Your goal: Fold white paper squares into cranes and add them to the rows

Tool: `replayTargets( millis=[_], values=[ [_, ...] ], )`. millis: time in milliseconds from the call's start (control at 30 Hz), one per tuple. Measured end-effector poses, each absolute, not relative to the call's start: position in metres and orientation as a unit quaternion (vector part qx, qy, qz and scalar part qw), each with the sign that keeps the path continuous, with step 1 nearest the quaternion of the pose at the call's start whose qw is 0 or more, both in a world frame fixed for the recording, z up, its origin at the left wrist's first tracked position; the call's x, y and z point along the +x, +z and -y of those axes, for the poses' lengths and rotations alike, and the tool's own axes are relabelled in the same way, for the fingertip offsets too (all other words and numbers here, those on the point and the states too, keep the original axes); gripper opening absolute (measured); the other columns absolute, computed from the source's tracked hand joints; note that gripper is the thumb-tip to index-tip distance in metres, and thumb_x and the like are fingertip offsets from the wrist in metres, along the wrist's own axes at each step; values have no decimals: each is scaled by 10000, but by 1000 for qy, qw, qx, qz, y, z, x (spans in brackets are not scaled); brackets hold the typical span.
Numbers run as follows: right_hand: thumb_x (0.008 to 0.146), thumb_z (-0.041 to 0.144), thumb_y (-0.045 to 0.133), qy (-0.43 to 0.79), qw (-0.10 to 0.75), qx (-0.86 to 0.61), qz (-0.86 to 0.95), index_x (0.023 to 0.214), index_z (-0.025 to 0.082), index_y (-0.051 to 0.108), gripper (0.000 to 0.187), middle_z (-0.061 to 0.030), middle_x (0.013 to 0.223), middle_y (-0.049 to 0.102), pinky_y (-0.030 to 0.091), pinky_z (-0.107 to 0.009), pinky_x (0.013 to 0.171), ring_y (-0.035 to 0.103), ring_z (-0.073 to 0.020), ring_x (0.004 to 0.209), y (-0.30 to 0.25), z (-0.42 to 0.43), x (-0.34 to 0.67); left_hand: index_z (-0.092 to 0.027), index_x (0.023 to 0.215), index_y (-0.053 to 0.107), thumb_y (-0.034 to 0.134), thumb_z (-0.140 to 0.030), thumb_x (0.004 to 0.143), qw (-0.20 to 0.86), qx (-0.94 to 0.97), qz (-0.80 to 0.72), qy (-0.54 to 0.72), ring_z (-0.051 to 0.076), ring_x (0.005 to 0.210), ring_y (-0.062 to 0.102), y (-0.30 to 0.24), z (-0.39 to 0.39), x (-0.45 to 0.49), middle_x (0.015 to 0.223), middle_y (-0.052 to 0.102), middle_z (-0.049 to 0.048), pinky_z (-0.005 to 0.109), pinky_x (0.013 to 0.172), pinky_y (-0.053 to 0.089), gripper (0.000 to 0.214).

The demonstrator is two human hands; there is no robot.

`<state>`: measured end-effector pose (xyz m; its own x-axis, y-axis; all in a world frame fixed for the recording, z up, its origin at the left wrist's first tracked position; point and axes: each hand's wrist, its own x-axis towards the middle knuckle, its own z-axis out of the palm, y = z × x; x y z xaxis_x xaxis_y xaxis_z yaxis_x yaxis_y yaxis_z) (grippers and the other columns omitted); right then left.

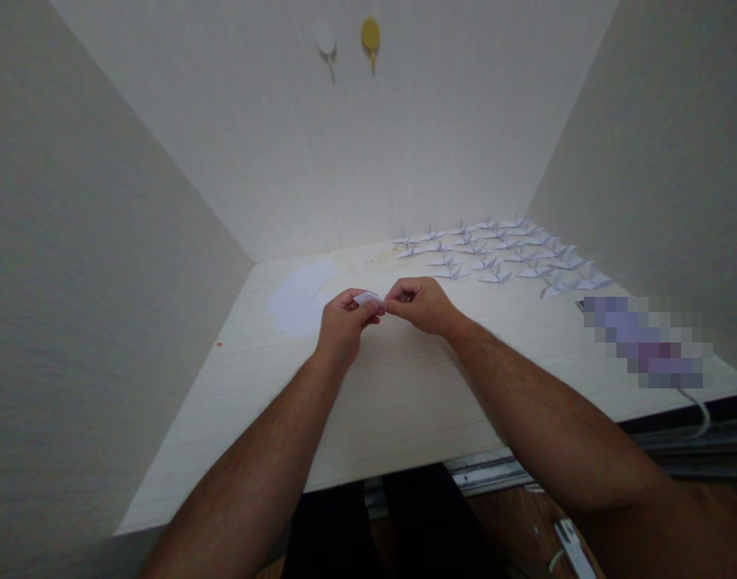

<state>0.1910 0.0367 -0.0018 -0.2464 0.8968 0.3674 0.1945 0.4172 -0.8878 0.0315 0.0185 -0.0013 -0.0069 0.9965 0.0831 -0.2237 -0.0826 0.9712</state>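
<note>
Small folded white paper piece (pixel 364 298) sits near the frame's centre, pinched in the thumb and fingers of your left hand (pixel 343 323), while your right hand (pixel 422 305) has thumb and forefinger closed on the piece's right end.

Left hand (pixel 342 328) beside right hand (pixel 427 305)

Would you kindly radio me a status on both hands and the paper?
Left hand holding folded paper. Right hand pinching its right end. Paper cranes off to the right; nothing seen blocking.
</note>
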Motion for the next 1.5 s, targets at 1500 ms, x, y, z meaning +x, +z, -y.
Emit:
replayTargets(
  millis=[1500],
  values=[
    [739, 330, 676, 317, 489, -416, 698, 732, 141, 706, 191, 6, 596, 605, 348, -213, 519, 454, -81, 539, 3, -34, 191, -173, 709, 685, 801, -319, 629, 459, 513, -435, 581, 107, 572, 562, -10, -27, 25, 643, 640, -2, 244, 588, 467, 202]
  ],
)
